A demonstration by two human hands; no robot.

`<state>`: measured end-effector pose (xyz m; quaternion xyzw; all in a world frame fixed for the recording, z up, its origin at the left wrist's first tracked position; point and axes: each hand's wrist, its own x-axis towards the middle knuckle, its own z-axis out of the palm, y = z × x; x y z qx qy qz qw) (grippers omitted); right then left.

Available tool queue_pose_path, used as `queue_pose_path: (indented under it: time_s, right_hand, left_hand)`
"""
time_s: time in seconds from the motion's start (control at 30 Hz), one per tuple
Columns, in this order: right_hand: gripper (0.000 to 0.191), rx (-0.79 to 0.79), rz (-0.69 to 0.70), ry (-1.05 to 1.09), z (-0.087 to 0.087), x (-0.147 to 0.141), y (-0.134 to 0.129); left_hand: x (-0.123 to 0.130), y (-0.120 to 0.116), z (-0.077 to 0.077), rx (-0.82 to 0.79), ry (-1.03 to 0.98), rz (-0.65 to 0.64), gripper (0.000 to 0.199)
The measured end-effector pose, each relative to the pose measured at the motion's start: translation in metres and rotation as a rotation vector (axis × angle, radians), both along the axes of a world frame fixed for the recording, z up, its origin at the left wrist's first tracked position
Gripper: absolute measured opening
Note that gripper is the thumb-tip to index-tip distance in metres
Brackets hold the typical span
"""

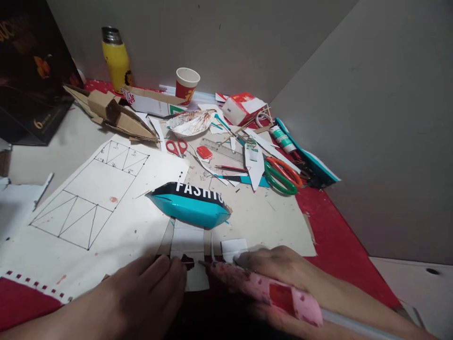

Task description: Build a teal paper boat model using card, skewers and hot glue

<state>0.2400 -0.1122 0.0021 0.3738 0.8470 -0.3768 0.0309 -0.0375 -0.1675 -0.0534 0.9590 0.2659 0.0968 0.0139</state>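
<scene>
At the bottom centre my left hand point(141, 293) has its fingers bent together around one end of a thin stick point(193, 262). My right hand point(283, 274) is wrapped round a pink glue gun point(265, 289), whose dark tip points left, close to the stick. Beneath lies a white card strip point(187, 238). A small white card piece point(233, 246) touches the fingertips of my right hand. Just beyond the hands sits a blue and black folded boat shape point(191, 208) marked with white letters.
A sheet with line drawings point(88, 193) lies left. Farther back are a cardboard boat point(109, 113), yellow bottle point(116, 61), paper cup point(187, 87), red scissors point(177, 147), green-orange scissors point(281, 174), a ruler point(222, 148) and paper scraps. A grey wall point(212, 38) stands behind.
</scene>
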Motion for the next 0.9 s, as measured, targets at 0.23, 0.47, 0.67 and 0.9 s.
queue_pose_path:
  time_s: [0.23, 0.47, 0.67, 0.9]
  right_hand:
    - [0.029, -0.024, 0.147, 0.028, 0.002, -0.007, 0.005]
    - [0.039, 0.033, 0.26, 0.008, -0.002, -0.017, 0.01]
    - [0.041, 0.053, 0.309, -0.02, -0.002, -0.024, 0.013]
    - [0.036, -0.004, 0.294, -0.028, -0.002, -0.027, 0.015]
  left_hand:
    - [0.004, 0.003, 0.009, 0.025, 0.024, 0.017, 0.028]
    - [0.004, 0.004, 0.013, 0.042, 0.035, 0.005, 0.026]
    - [0.005, 0.004, 0.015, 0.041, 0.042, -0.019, 0.028]
    - [-0.001, 0.0, 0.007, -0.02, 0.033, -0.006, 0.028]
